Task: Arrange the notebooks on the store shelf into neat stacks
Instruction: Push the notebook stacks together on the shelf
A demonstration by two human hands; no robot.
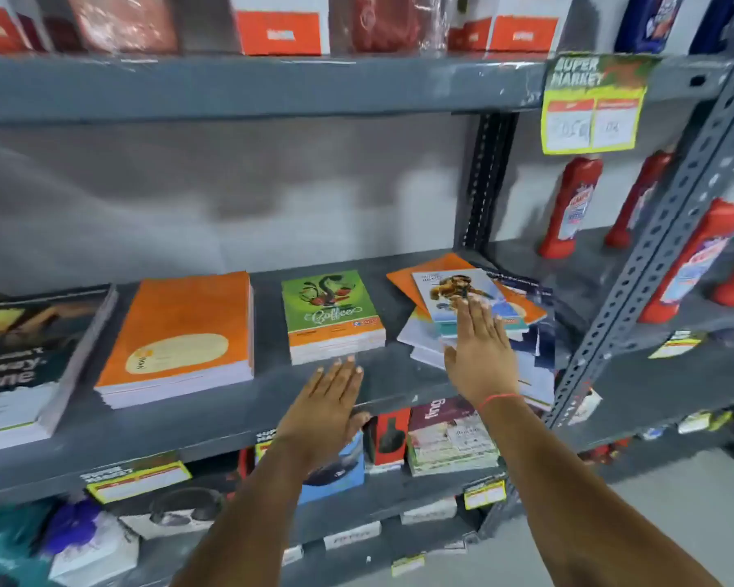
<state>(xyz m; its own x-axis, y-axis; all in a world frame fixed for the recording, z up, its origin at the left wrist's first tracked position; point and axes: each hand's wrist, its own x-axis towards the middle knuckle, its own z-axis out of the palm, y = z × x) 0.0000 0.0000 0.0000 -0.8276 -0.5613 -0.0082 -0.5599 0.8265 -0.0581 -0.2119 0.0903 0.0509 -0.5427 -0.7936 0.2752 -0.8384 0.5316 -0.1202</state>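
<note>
Grey metal store shelf [212,421], left to right: three neat notebook stacks, dark-covered [18,366], orange [179,336] and green [333,315], then one untidy pile [505,307]. Left hand [323,413], open and empty, hovers near the green stack. Right hand [479,353], fingers spread flat, rests on the pile.

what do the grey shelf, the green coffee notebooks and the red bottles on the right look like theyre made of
Grey store shelf: painted metal, judging by the punched holes in the upright; matte finish.
Green coffee-cover notebook stack: paper pages, seen as thin white layered edges, under a printed card cover that looks slightly glossy.
Red bottles with printed labels: probably moulded plastic, going by the smooth, evenly coloured shape; blur leaves it uncertain.
</note>
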